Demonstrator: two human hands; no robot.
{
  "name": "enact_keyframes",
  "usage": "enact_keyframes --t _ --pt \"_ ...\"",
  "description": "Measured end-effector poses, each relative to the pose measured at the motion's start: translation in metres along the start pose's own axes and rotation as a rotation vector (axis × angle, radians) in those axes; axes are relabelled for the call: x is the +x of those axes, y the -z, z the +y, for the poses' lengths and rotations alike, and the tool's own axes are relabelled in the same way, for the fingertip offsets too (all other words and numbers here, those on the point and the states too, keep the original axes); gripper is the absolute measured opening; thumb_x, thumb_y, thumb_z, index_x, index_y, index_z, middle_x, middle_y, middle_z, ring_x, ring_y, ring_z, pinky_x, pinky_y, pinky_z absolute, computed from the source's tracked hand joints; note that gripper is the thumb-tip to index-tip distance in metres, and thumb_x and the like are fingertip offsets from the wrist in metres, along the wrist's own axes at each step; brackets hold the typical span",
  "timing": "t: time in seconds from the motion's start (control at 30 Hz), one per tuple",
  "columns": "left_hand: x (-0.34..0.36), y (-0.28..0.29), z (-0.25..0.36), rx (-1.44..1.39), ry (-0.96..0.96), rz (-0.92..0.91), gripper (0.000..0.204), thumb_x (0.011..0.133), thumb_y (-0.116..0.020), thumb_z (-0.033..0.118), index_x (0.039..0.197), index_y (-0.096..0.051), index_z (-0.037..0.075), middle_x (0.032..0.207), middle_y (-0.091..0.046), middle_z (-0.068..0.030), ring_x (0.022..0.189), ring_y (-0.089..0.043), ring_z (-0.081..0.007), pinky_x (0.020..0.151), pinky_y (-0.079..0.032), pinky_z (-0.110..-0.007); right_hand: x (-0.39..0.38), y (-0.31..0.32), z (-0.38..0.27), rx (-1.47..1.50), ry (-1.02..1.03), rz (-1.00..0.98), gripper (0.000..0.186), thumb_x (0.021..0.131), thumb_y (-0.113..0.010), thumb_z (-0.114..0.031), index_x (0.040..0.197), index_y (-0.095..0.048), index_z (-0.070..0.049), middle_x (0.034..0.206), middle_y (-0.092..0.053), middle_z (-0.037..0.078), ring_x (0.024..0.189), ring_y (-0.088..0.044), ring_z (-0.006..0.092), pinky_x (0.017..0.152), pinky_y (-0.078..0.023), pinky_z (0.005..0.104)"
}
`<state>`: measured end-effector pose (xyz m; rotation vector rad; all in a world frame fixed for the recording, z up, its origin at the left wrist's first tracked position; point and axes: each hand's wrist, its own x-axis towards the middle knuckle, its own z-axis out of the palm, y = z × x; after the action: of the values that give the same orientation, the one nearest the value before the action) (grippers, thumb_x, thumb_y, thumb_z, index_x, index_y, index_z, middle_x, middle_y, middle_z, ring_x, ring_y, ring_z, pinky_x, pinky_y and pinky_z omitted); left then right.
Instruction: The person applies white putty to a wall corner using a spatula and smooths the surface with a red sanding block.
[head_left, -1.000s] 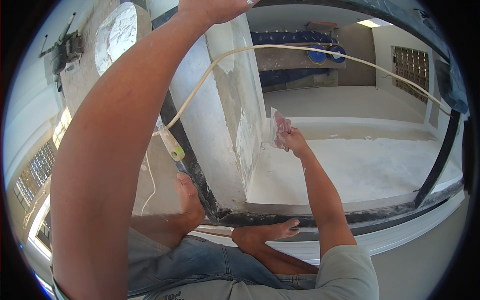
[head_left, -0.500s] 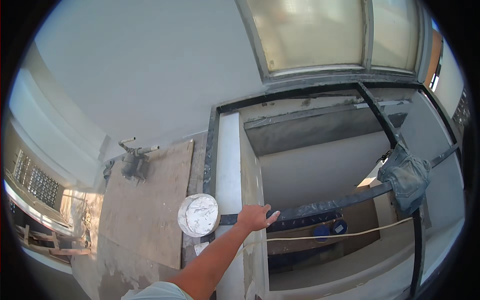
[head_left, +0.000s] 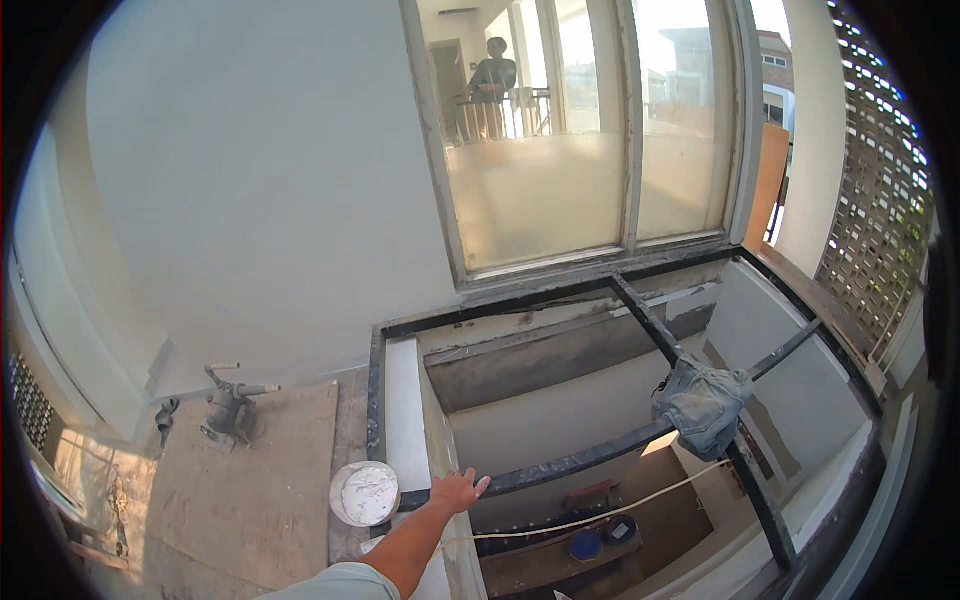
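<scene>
My left hand rests on a dark metal bar spanning the opening, near its left end, with fingers apart. Just left of it sits a round white bucket holding white paste. A pale cord runs below the hand across the opening. Further right, grey-blue denim clothing is draped where the bars cross. My right hand is out of the picture.
A dark frame borders the drop; blue tubs lie below. A pipe fitting stands on plywood at left. A glazed window shows a person; a perforated screen is at right.
The view has tilted up from my legs to the wall and window. My right hand with its scraper has left the picture; my left hand stays at the bar.
</scene>
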<state>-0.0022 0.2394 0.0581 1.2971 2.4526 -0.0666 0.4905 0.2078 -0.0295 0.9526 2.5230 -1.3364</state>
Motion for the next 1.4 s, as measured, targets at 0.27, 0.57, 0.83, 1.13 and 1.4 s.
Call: enact_keyframes --t 0.27,0.57,0.83,1.13,1.4 --pt "0.010 0.004 0.004 0.112 0.056 -0.098 0.059 0.106 -0.030 0.056 0.133 -0.058 0.011 0.144 -0.056 -0.0142 0.138 -0.048 -0.0301 0.105 -0.040 -0.063 -0.105 -0.005 -0.040 0.345 -0.129 0.263 0.054 0.100 -0.050 -0.052 0.095 -0.067 -0.001 0.074 -0.067 0.015 0.072 -0.067 0.0260 0.066 -0.052 0.0427" --pt "-0.038 0.091 0.002 -0.008 -0.299 0.078 0.057 0.104 -0.041 0.053 0.111 -0.068 0.003 0.091 -0.070 -0.0284 0.087 -0.068 -0.0482 0.086 -0.052 -0.056 -0.100 -0.039 -0.086 1.113 -0.610 0.709 0.060 0.102 -0.051 -0.057 0.097 -0.066 0.001 0.077 -0.062 0.007 0.068 -0.058 0.0166 0.058 -0.047 0.0356" --pt "-0.141 0.156 -0.082 0.277 -0.190 -0.049 0.079 0.099 -0.035 0.071 0.091 -0.074 0.003 0.089 -0.070 -0.0279 0.089 -0.068 -0.0443 0.083 -0.053 -0.054 -0.047 -0.019 -0.077 1.120 -0.450 0.616 0.048 0.105 -0.052 -0.049 0.097 -0.062 -0.003 0.074 -0.058 0.001 0.063 -0.052 0.0120 0.054 -0.043 0.0321" --pt "-0.276 0.175 -0.223 0.440 0.342 -0.214 0.085 0.095 -0.025 0.078 0.106 -0.078 0.012 0.111 -0.073 -0.0192 0.109 -0.067 -0.0396 0.096 -0.051 -0.050 -0.058 -0.011 -0.049 0.925 -0.455 0.780 0.059 0.104 -0.051 -0.051 0.096 -0.067 0.005 0.076 -0.063 0.009 0.069 -0.056 0.0188 0.063 -0.048 0.0376" --pt "-0.304 0.169 -0.221 0.480 0.457 -0.330 0.089 0.091 -0.025 0.084 0.116 -0.077 0.016 0.123 -0.071 -0.0162 0.120 -0.063 -0.0370 0.103 -0.048 -0.049 -0.114 0.010 0.010 0.458 -0.592 0.690 0.052 0.105 -0.044 -0.048 0.124 -0.066 -0.005 0.106 -0.070 0.027 0.100 -0.066 0.0463 0.085 -0.051 0.0518"
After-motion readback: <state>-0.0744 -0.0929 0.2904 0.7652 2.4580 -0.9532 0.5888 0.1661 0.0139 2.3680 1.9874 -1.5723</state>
